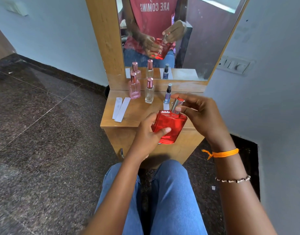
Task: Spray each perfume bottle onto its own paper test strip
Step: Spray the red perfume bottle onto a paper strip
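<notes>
My left hand grips the body of a red perfume bottle, held tilted above the front edge of the wooden table. The fingers of my right hand pinch its silver cap. At the back of the table stand a pink bottle, a clear bottle and a small purple spray bottle. Two white paper strips lie side by side at the table's left. Another strip lies under the purple bottle, partly hidden by the red one.
A mirror in a wooden frame rises behind the table and reflects the bottles and hands. Light walls stand on both sides, with a switch plate on the right wall. Dark speckled floor surrounds the table; my knees in jeans are below.
</notes>
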`<control>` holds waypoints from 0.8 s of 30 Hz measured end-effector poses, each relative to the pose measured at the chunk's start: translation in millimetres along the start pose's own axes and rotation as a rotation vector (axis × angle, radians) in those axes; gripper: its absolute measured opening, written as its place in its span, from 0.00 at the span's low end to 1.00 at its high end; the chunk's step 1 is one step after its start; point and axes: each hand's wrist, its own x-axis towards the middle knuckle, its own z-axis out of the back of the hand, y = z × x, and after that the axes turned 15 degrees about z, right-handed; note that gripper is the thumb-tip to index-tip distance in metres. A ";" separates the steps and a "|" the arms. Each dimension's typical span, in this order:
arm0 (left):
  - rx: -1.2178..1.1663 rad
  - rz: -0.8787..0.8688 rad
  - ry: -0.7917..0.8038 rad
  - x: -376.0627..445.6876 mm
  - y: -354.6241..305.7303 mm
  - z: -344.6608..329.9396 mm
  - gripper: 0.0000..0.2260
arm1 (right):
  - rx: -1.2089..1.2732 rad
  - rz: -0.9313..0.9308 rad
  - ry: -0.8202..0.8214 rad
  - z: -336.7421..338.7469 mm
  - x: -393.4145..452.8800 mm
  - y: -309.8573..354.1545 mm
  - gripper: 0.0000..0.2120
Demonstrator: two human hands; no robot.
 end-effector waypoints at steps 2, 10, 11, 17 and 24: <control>0.012 -0.044 -0.050 1.7 3.1 -5.7 0.17 | -0.077 -0.030 -0.106 -8.8 -2.4 2.3 0.18; 0.177 -0.132 -0.270 2.0 6.1 -22.2 0.20 | -0.321 -0.099 -0.151 -22.2 2.1 9.4 0.15; 0.128 -0.087 -0.206 2.8 3.3 -15.9 0.19 | -0.195 -0.118 -0.095 -12.4 3.3 7.4 0.18; -0.015 0.069 0.063 7.0 -7.3 0.8 0.17 | 0.072 -0.183 0.137 13.0 -20.8 -24.2 0.21; 0.235 0.002 -0.099 13.6 -3.5 -16.0 0.21 | -0.041 -0.245 -0.245 3.4 -34.3 -44.8 0.13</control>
